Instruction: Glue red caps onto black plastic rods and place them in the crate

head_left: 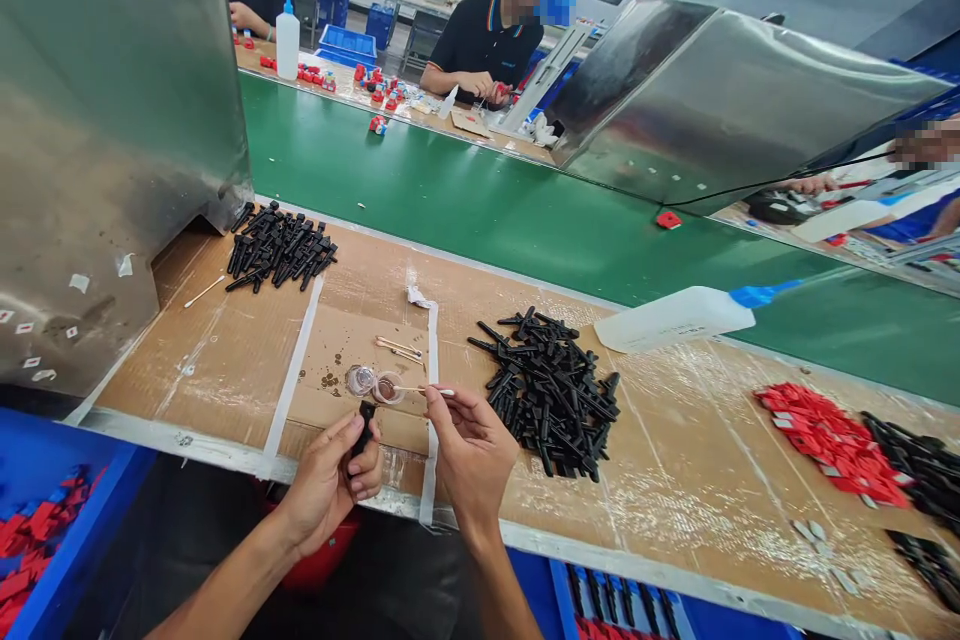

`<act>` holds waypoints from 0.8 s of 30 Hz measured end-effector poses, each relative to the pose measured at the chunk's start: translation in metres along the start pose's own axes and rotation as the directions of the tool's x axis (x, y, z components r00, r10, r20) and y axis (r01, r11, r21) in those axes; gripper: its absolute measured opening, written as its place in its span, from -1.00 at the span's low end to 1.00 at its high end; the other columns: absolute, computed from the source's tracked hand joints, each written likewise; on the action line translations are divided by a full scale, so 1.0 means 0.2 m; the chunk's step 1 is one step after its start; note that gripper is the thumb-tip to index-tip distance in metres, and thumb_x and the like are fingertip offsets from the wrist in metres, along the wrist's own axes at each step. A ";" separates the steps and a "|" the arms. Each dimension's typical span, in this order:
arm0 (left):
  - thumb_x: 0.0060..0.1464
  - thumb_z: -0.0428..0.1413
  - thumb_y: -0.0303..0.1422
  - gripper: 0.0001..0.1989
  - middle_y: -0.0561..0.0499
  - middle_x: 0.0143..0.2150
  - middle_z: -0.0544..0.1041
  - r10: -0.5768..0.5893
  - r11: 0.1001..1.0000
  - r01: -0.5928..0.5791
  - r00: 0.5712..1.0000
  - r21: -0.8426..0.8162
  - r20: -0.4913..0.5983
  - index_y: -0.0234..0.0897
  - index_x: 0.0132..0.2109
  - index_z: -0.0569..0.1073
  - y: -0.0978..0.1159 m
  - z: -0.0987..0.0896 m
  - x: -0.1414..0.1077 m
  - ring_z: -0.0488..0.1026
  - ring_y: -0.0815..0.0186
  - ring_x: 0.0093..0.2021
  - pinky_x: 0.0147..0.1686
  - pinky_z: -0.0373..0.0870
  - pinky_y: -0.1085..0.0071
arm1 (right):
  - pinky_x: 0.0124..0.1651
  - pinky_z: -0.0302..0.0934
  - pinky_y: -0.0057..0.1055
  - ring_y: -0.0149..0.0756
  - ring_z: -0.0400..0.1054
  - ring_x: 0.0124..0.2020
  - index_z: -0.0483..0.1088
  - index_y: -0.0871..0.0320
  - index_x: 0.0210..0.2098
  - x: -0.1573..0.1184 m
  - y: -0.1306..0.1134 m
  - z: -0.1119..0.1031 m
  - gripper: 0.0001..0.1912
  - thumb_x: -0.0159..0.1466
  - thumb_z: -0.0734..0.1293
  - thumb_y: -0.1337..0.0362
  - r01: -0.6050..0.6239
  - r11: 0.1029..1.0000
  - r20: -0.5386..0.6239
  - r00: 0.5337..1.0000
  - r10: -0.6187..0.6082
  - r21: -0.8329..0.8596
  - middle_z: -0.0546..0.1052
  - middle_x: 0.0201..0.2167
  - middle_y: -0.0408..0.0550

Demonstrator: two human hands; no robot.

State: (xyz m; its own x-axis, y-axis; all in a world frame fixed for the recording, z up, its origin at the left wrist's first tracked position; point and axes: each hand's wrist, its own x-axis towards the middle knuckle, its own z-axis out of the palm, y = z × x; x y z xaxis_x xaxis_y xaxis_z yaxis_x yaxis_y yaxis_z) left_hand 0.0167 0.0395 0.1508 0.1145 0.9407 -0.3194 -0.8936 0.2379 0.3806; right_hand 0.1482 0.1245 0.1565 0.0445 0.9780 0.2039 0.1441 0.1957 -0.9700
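My left hand [330, 470] is closed round a black plastic part [363, 430], held upright near the bench's front edge. Between the thumb and fingers of my right hand [472, 445] is a cotton swab [412, 389], its far tip over a small round dish [388, 388] with brown contents. A second small clear container [361, 380] stands beside that dish. More swabs [399, 349] lie just behind, on a cardboard sheet [322, 332] with brown spots. Piles of black parts lie to the left [281, 245] and to the right [551, 390].
A green conveyor belt [465, 210] runs behind the bench. At the right are a tilted bottle [675, 318] and red parts [829, 440]. Metal panels stand left [112, 150] and back right [705, 100]. People sit across the belt. Blue bins [112, 490] are below the bench.
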 end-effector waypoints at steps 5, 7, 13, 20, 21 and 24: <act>0.28 -0.01 -0.27 -0.78 0.21 -0.59 0.06 -0.004 1.000 0.004 1.000 -0.001 -0.001 -0.36 -0.23 0.36 0.00 0.00 0.00 -0.02 0.52 -0.61 -0.56 -0.11 0.51 | -0.27 0.43 -0.36 -0.27 0.52 -0.38 0.51 0.17 -0.33 -0.01 0.00 0.00 -0.84 0.14 0.46 0.21 -0.016 0.999 -0.037 0.999 0.017 0.028 0.63 -0.37 -0.02; 0.28 -0.01 -0.26 -0.78 0.20 -0.59 0.06 -0.008 1.000 0.008 1.000 0.001 -0.007 -0.36 -0.23 0.36 0.01 0.01 0.00 -0.02 0.52 -0.61 -0.56 -0.11 0.51 | -0.28 0.44 -0.37 -0.27 0.52 -0.39 0.51 0.18 -0.33 -0.01 0.00 0.00 -0.84 0.14 0.46 0.22 -0.027 0.999 -0.046 0.999 0.029 0.044 0.63 -0.37 -0.01; 0.28 -0.01 -0.27 -0.78 0.20 -0.58 0.05 -0.011 1.000 0.011 1.000 -0.001 0.009 -0.36 -0.23 0.36 0.01 0.01 0.00 -0.04 0.52 -0.60 -0.55 -0.11 0.51 | -0.38 0.43 -0.42 -0.35 0.49 -0.50 0.52 0.17 -0.34 -0.04 -0.04 0.00 -0.91 0.16 0.45 0.28 0.008 0.997 -0.040 0.999 -0.005 0.080 0.64 -0.40 -0.03; 0.29 -0.03 -0.27 -0.79 0.20 -0.57 0.04 -0.016 1.000 0.017 1.000 -0.008 0.024 -0.34 -0.24 0.33 0.01 0.01 0.00 -0.05 0.51 -0.59 -0.55 -0.10 0.52 | -0.33 0.45 -0.43 -0.31 0.54 -0.41 0.54 0.11 -0.30 -0.14 -0.09 0.01 -0.91 0.18 0.43 0.38 0.099 0.988 0.019 0.995 -0.102 0.117 0.64 -0.38 -0.08; 0.29 -0.04 -0.27 -0.78 0.20 -0.57 0.04 -0.015 1.000 0.015 1.000 -0.008 0.027 -0.34 -0.24 0.33 0.01 0.01 0.00 -0.05 0.51 -0.59 -0.55 -0.10 0.52 | -0.31 0.46 -0.40 -0.29 0.54 -0.39 0.54 0.10 -0.29 -0.14 -0.09 0.02 -0.91 0.18 0.43 0.37 0.111 0.988 0.034 0.993 -0.115 0.111 0.64 -0.38 -0.08; 0.30 -0.05 -0.28 -0.78 0.20 -0.57 0.04 -0.013 1.000 0.013 0.999 -0.011 0.030 -0.35 -0.24 0.34 0.01 0.01 0.00 -0.05 0.51 -0.59 -0.55 -0.09 0.52 | -0.28 0.47 -0.32 -0.26 0.54 -0.38 0.54 0.10 -0.28 -0.16 -0.08 0.03 -0.91 0.19 0.42 0.35 0.127 0.989 0.058 0.990 -0.132 0.079 0.63 -0.37 -0.06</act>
State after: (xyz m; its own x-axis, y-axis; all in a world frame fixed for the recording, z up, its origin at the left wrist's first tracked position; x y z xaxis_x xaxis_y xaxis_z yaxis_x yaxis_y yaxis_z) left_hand 0.0150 0.0415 0.1533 0.1391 0.9443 -0.2984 -0.8968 0.2479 0.3665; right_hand 0.1390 0.0905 0.1645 -0.0321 0.9461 0.3221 0.0697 0.3236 -0.9436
